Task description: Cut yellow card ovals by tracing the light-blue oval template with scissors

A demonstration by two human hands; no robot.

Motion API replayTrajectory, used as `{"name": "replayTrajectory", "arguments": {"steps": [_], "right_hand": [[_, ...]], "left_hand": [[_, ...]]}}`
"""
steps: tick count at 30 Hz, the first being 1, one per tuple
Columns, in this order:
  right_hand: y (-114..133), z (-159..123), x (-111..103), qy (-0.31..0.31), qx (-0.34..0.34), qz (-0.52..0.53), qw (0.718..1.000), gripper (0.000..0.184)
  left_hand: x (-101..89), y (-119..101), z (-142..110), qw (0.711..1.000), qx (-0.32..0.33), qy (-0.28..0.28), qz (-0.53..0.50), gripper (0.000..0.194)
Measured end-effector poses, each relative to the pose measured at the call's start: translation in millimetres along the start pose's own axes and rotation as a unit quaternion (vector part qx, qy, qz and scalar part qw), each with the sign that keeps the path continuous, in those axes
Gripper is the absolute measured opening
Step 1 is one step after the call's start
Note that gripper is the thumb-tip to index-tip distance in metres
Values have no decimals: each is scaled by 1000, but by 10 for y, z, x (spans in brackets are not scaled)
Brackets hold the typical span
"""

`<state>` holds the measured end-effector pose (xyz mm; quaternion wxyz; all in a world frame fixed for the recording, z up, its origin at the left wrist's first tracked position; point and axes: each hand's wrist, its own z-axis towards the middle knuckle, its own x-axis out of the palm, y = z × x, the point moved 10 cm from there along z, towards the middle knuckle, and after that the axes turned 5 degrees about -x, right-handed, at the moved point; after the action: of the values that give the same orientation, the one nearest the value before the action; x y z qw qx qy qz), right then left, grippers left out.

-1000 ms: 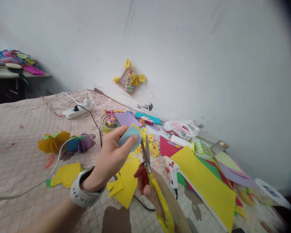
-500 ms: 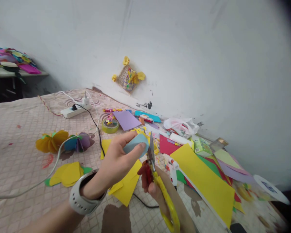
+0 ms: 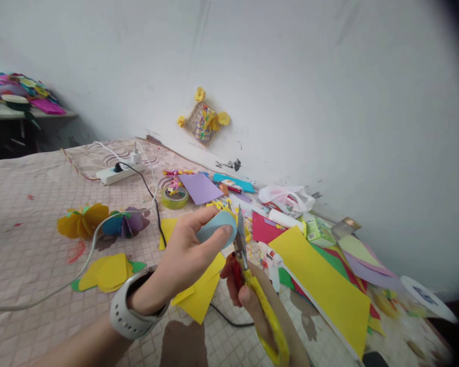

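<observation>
My left hand (image 3: 193,257), with a pale watch on its wrist, pinches a rounded piece of light blue paper (image 3: 219,224) between thumb and fingers. A pair of scissors (image 3: 265,316) with yellow and red handles is gripped in my right hand (image 3: 248,293). Its blades stand slightly apart at the right edge of the blue paper. Under my hands lie yellow paper sheets (image 3: 199,300). To the left are cut yellow paper shapes (image 3: 110,272) over green ones, and folded paper flowers in orange (image 3: 84,221) and in blue and purple (image 3: 124,223).
A white power strip (image 3: 118,173) with cables sits at the back left. Near my right hand stand a glue gun (image 3: 271,262) and a large yellow sheet (image 3: 323,288). Farther back are a tape roll (image 3: 175,200), purple paper (image 3: 201,188) and a plastic bag (image 3: 286,198).
The scissors and my right hand have shifted slightly right and down. The blue paper in my left hand has moved a little to the right.
</observation>
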<state>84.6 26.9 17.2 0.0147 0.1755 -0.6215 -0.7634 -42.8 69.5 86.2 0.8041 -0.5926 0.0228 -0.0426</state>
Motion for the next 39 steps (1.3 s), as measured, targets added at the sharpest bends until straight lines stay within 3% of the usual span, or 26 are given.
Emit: {"name": "replayTrajectory", "arguments": {"steps": [10,23,39], "right_hand": [[36,-14,-4,-11,21,1,1000,47],[76,9,14,14,-31,-2,999,43],[140,76,39,20,-26,36,999,45]], "left_hand": [[12,1,2,1000,-9,4,-12,18],[-2,-16,-9,1000,-5,2,-13,18],[-22,-17,-16,1000,-1,-9,-15,17]]}}
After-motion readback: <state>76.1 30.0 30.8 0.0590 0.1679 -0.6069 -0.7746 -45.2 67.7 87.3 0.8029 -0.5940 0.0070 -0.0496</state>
